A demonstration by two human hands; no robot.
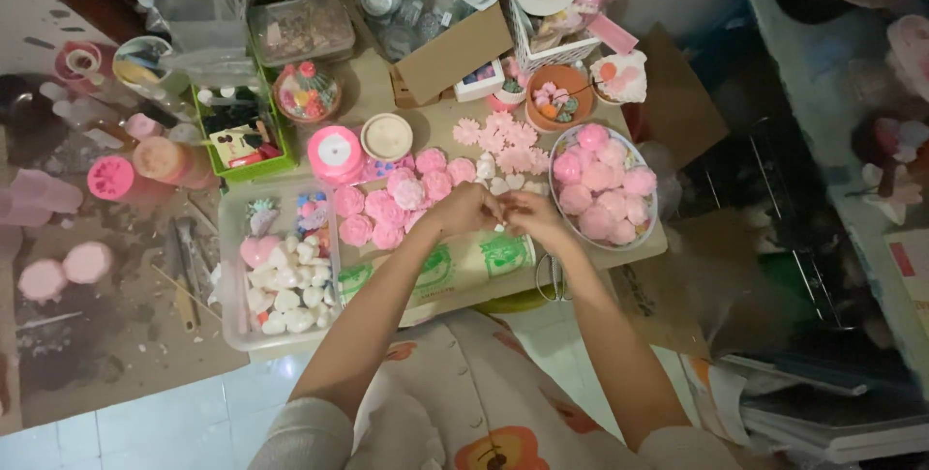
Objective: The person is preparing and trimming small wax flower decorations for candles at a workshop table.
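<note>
From the head camera, both hands meet over the middle of the surface (639, 255). The left hand (464, 209) and right hand (532, 218) have their fingers pinched together on a small white piece (500, 227), held between them just above a green-printed sheet (455, 267). The piece is too small to make out its shape; it may be a little moulded petal or heart.

It looks light and probably soft or brittle, so a gentle fingertip pinch at its edges suits it better than a squeeze across the middle.

Just behind the hands lie pink rosettes (397, 204) and flat pink flowers (503, 141). A clear bowl (555, 155) of pink rounds stands just right of the hands. To the left, a clear tray (228, 267) holds white pieces. A pink ribbon spool (335, 152) and a cardboard box (455, 49) sit farther back.
</note>
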